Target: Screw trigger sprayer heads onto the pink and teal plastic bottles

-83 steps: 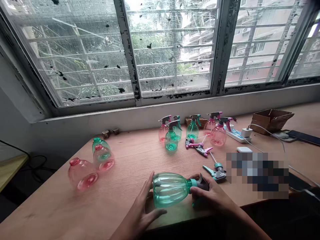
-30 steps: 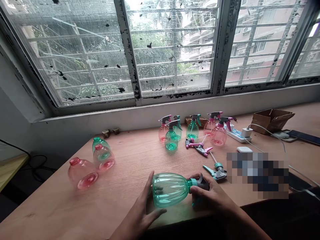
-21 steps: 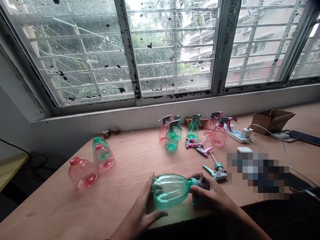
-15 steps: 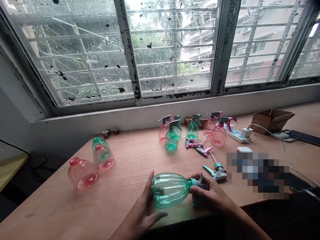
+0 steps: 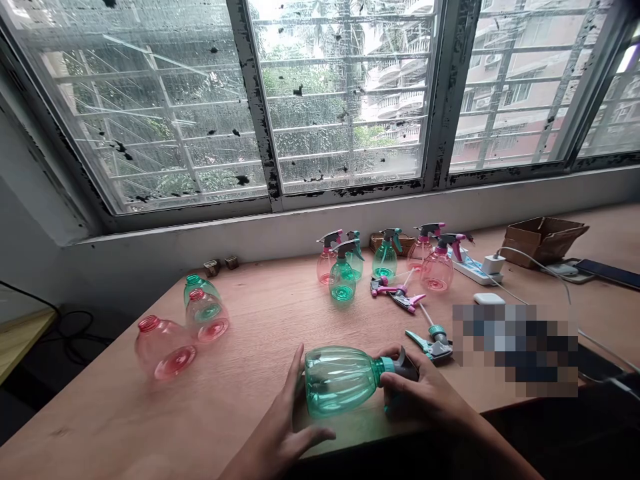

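A clear green spray bottle [image 5: 340, 381] lies on its side in the air near the table's front edge, its base to the left. My right hand [image 5: 425, 387] is closed round its grey spray head [image 5: 404, 365]. Beside the base, my left hand [image 5: 285, 420] is open, thumb and fingers apart; whether a finger touches the bottle I cannot tell. To the right lies a loose grey and teal spray head [image 5: 436, 345]. Further back are loose pink and grey spray heads [image 5: 406, 300].
Headless bottles, two pink [image 5: 167, 347] and one green [image 5: 194, 285], stand at the left. Several bottles with spray heads, green [image 5: 343, 280] and pink [image 5: 437, 272], stand at the back. A power strip [image 5: 475, 270], a cardboard box [image 5: 543, 243] and cables lie at right.
Almost nothing differs. My left hand has shifted very slightly to the left; the right hand still holds the green spray bottle in the same place.
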Demonstrator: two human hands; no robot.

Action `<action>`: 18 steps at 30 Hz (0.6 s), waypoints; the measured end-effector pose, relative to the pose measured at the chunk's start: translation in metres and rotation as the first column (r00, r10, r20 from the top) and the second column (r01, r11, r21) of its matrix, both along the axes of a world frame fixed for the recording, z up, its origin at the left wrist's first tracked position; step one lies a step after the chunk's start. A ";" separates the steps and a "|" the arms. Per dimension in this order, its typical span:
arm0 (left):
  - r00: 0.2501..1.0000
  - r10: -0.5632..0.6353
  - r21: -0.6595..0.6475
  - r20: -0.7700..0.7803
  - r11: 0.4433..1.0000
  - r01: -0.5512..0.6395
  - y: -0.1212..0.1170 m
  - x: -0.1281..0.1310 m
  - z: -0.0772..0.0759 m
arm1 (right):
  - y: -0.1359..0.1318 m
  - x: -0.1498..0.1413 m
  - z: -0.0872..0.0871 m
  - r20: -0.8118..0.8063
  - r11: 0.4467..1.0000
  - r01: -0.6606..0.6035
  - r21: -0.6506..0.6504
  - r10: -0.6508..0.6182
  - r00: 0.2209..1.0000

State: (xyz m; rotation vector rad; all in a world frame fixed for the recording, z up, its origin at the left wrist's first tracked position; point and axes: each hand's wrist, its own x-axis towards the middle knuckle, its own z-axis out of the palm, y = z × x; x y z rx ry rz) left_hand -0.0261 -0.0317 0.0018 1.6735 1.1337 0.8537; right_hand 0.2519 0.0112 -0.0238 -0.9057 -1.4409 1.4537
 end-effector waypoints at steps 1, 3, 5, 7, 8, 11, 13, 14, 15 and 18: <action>1.000 0.001 -0.013 0.001 1.000 -0.001 -0.001 -0.001 0.000 | 0.000 0.000 0.000 -0.004 1.000 -0.004 -0.004 0.004 1.000; 1.000 0.009 -0.007 -0.026 1.000 -0.009 -0.002 -0.001 0.000 | 0.000 0.000 0.000 -0.008 1.000 -0.006 -0.001 0.006 1.000; 0.998 0.021 0.031 -0.064 0.999 -0.019 -0.002 -0.001 0.000 | 0.001 0.000 0.001 -0.004 1.000 0.001 0.006 -0.001 1.000; 0.997 0.024 0.065 -0.078 0.998 -0.019 -0.002 0.000 0.001 | 0.001 0.000 0.001 -0.002 1.000 0.008 0.009 -0.008 1.000; 0.997 0.018 0.067 -0.072 0.998 -0.013 -0.002 0.001 0.002 | 0.001 0.000 0.002 -0.004 1.000 0.010 0.008 -0.010 1.000; 0.999 0.008 0.037 -0.045 0.999 -0.007 -0.002 0.003 0.003 | 0.001 0.000 0.002 -0.008 1.000 0.009 0.001 -0.009 1.000; 0.999 0.016 0.019 -0.041 1.000 -0.015 -0.002 0.003 0.004 | 0.001 0.000 0.002 -0.004 1.000 0.003 0.002 -0.003 1.000; 0.999 0.018 0.018 -0.048 1.000 -0.017 -0.001 0.002 0.004 | 0.001 0.000 0.001 -0.004 1.000 0.001 0.005 -0.001 1.000; 0.998 0.020 0.024 -0.059 1.000 -0.019 -0.001 0.002 0.003 | 0.001 0.000 0.001 -0.004 1.000 -0.002 0.008 0.002 1.000; 0.997 0.031 0.063 -0.071 0.998 -0.026 0.000 0.001 0.001 | 0.001 0.001 -0.001 -0.008 1.000 -0.009 0.008 0.009 1.000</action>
